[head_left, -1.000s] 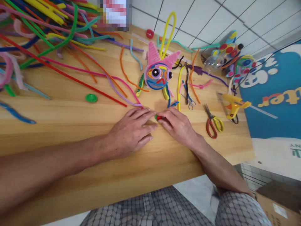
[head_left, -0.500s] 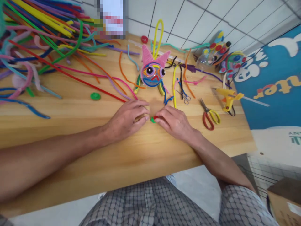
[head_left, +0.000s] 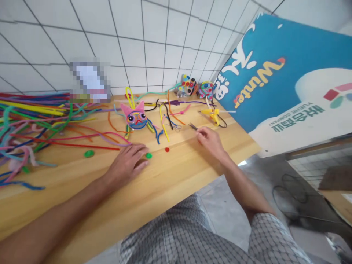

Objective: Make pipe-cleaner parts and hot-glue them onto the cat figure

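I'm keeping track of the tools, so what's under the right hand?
The scissors, with their dark blades sticking out past the right hand. The hand covers most of the handles, and whether anything else lies beneath it cannot be seen.

Blue banner point(head_left: 288, 88) beside tiled wall point(head_left: 154, 46)

Wood tbl point(head_left: 176, 170), L edge to R of ctr. Pipe cleaners point(head_left: 49, 109) heaped far L. Grn disc point(head_left: 149, 156) + red disc point(head_left: 167, 149) just below ctr; glue gun point(head_left: 214, 117) R of ctr.

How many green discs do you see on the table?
2. One green disc lies beside the left hand; the other lies farther left, near the long red pipe cleaner. More could be hidden under the hand.
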`<state>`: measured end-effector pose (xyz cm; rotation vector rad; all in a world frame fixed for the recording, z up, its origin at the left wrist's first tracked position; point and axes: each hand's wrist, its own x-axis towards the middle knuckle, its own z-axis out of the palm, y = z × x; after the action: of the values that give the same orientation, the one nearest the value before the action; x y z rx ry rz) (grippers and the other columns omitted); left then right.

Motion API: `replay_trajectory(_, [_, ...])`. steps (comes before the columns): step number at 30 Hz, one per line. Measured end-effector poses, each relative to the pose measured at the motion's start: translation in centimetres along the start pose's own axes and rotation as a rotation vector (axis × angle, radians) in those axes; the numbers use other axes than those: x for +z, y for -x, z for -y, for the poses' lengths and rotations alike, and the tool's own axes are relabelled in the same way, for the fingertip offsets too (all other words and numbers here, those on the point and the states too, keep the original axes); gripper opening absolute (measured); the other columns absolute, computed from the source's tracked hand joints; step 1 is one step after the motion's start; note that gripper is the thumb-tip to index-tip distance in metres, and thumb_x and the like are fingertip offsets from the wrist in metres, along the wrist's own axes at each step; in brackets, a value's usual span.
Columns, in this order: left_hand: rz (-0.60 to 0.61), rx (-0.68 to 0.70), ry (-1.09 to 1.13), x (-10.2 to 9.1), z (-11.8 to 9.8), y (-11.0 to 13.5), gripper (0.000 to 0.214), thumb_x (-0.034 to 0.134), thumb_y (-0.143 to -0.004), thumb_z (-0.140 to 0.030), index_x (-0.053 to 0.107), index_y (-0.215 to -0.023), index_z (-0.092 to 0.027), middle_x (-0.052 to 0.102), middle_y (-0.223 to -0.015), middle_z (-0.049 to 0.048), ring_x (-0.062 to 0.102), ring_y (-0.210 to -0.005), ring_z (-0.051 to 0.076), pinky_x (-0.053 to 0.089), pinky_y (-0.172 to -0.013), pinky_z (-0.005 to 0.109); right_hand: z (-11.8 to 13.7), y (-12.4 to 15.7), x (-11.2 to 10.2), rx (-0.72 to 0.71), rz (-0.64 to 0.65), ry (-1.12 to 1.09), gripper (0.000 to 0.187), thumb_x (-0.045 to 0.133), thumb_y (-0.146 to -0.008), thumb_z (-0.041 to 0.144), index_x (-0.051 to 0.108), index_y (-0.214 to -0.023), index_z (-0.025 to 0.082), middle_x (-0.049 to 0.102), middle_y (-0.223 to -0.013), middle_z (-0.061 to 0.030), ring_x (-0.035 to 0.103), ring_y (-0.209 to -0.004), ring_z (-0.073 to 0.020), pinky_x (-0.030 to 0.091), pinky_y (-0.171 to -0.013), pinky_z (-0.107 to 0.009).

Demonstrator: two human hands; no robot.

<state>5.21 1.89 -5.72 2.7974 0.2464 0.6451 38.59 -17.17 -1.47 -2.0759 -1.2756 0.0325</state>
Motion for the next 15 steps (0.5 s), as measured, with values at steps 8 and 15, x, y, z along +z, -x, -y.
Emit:
replay_trajectory(8, [0.099, -0.099, 0.013, -0.2, 0.0, -0.1, 0.041, 0.049, -0.109, -0.044, 0.065, -0.136, -0.017, 0.069, -0.14, 0.0171, 0.063, -0.13, 0.032, 0.05, -0.114, 0.054, -9.0, -5.7, -3.0, 0.333, -0.244, 0.348, 0.045, 0.072, -0.087, 0.034, 0.063, -0.124, 0.009, 0.067, -0.132, -0.0283, 0.059, -0.127, -0.0375, 0.045, -0.111, -0.051])
replay_trajectory(15, [0.018, -0.183, -0.015, -0.4, -0.9, 0.3, 0.04, 0.052, -0.105, -0.042, 0.065, -0.132, -0.017, 0.068, -0.14, 0.0192, 0.064, -0.131, 0.031, 0.052, -0.116, 0.052, -8.5, -9.7, -3.1, 0.346, -0.138, 0.168, 0.02, 0.06, -0.093, 0.02, 0.067, -0.107, 0.008, 0.07, -0.124, -0.028, 0.063, -0.117, -0.0282, 0.044, -0.102, -0.042])
